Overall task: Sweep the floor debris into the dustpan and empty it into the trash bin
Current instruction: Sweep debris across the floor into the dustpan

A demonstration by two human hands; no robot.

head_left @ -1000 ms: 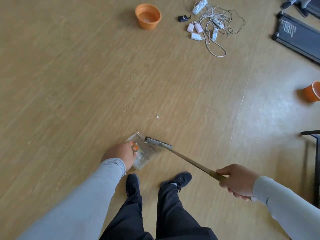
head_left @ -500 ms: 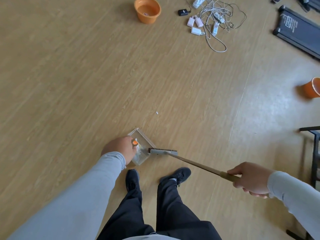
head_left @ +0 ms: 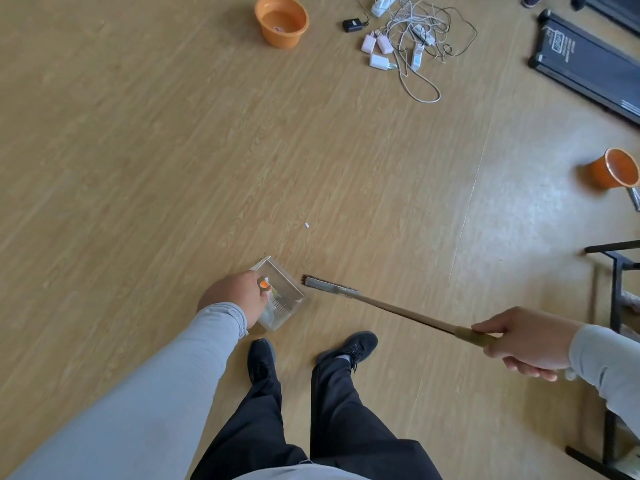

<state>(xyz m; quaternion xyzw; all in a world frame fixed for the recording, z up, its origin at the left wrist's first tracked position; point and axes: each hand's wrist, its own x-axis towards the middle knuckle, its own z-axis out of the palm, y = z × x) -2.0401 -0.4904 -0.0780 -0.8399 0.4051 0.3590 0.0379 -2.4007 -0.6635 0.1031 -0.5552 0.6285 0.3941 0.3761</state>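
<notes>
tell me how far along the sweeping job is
Done: some pale bits seem to lie in the clear dustpan. In hand: the left hand holds its handle on the floor while the right hand grips the broom beside its mouth. Left: a white scrap lies unswept, and no emptying into an orange bin yet.

Open wood floor (head_left: 138,168) is seen left of and beyond the dustpan (head_left: 280,296); passage there is unobstructed up to the orange bowl (head_left: 282,20) at the far edge. A white scrap (head_left: 307,224) lies alone beyond the dustpan. Far right of the bowl, ground is taken by a tangle of cables (head_left: 412,39) and chargers. The right side is hemmed by a black mat (head_left: 588,71), an orange cup (head_left: 613,169) and a black frame (head_left: 616,306). Near ground is occupied by two shoes (head_left: 349,348).
</notes>
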